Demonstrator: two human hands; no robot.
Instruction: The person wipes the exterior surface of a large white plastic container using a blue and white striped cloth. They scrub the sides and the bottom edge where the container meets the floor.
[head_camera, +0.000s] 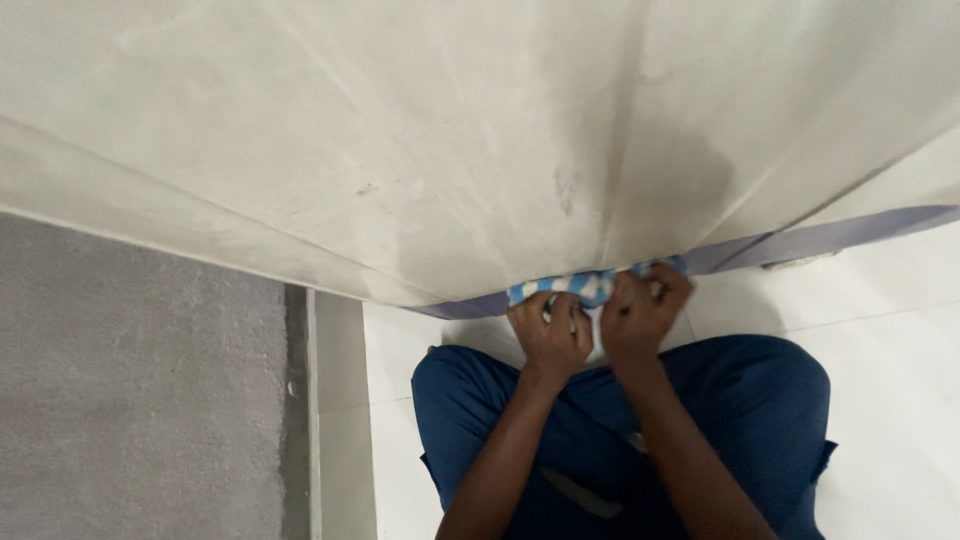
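A blue and white checked cloth (580, 286) is bunched against the purple skirting strip (830, 237) at the foot of a pale wall corner. My left hand (550, 335) grips the cloth's left part with curled fingers. My right hand (645, 308) grips its right part, pressed close beside the left. Both forearms reach out over my knees in dark blue trousers (760, 400). Most of the cloth is hidden under my fingers.
The off-white wall (450, 130) fills the upper view, with smudges and a darker damp-looking patch (680, 175) near the corner. White floor tiles (900, 380) lie to the right. A rough grey surface (130, 390) and a white ledge (340, 420) are at left.
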